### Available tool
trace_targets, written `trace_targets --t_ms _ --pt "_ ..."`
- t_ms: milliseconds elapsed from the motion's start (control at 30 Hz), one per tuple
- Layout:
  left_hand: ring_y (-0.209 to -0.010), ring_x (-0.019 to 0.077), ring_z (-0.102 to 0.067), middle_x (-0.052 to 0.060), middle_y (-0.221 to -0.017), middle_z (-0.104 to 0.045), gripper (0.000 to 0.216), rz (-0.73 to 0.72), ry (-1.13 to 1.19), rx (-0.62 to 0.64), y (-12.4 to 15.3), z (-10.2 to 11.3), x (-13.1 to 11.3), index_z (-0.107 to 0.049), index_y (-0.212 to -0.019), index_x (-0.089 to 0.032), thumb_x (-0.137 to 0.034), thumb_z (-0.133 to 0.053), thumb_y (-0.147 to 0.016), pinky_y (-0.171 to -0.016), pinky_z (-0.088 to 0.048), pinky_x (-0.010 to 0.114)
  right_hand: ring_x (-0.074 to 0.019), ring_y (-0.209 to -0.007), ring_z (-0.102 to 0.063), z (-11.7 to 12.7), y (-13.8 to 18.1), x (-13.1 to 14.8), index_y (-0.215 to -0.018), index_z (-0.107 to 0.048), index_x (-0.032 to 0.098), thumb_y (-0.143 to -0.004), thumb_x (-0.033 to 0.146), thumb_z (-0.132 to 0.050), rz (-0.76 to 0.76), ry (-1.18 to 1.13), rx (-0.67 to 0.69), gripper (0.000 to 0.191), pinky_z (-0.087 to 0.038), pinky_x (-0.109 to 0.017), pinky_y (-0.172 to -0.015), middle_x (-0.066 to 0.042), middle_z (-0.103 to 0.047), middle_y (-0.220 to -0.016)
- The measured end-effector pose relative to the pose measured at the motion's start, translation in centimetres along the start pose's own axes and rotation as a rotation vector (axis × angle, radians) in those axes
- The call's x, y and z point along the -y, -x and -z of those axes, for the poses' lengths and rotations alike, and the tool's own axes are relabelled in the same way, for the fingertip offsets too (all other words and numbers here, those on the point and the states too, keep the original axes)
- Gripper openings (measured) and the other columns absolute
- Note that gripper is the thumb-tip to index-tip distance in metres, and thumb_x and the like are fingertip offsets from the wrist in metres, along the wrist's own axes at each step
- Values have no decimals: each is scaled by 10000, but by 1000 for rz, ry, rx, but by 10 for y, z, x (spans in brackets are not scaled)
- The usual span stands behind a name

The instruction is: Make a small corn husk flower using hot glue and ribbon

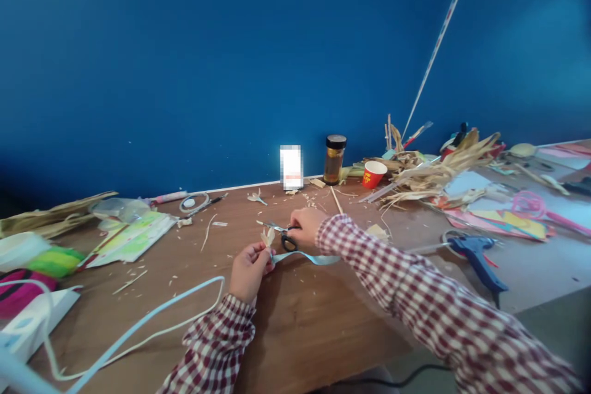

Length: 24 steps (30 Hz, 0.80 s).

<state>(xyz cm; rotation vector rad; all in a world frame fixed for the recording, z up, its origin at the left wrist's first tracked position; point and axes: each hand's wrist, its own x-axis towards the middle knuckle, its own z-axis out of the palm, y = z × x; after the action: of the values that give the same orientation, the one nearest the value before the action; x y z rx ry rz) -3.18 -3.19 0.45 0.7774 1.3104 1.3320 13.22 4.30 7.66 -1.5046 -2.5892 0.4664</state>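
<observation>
Nearest us, two checked sleeves [406, 286] reach forward over the brown tabletop [300, 332], the right one slanting in from the side. Our left hand [249, 271] pinches a small pale husk flower [268, 237] upright between thumb and fingers, just left of the table's middle. A light-blue ribbon [318, 259] runs from beside those fingertips to below the right cuff. Our right hand [305, 228], knuckles up, grips black-handled scissors [290, 244], their blades pointing left just beyond the flower; we cannot tell whether they touch it. To the right lies a blue glue gun [475, 261].

Farther back, a red paper cup [373, 175] stands upright, its yellow lettering too small for us to read; we see its white inner wall but not its bottom. Beside it stands an amber, black-lidded jar [335, 161], its contents unclear. Dried corn husks [462, 160] heap rightward, before the blue partition [231, 74].
</observation>
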Motion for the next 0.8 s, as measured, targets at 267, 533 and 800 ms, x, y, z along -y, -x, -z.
trace_targets --t_ms 267,533,800 --pt "-568 102 -570 26 -675 -653 341 2 -19 -14 3 -3 -3 -589 -790 -130 -345 -716 -559 -534 -469 212 -265 -930 -572 -20 -17 1 -1006 -575 119 -715 181 -590 -88 52 95 298 -419 -342 -758 -152 -622 -987" --pt "-516 86 -553 28 -661 -654 386 5 21 -31 4 -5 -7 -567 -861 -124 -282 -732 -550 -505 -466 212 -163 -866 -601 5 5 -25 -1140 -490 162 -878 226 -369 -70 -301 56 296 -448 -240 -615 -91 -632 -1005" --pt "-565 102 -591 23 -714 -651 340 12 78 -75 2 -3 -7 -550 -891 -153 -165 -719 -597 -530 -495 225 -119 -729 -566 -8 95 -10 -1167 -377 202 -775 339 -579 49 -1226 201 461 -416 -163 -472 -33 -590 -838"
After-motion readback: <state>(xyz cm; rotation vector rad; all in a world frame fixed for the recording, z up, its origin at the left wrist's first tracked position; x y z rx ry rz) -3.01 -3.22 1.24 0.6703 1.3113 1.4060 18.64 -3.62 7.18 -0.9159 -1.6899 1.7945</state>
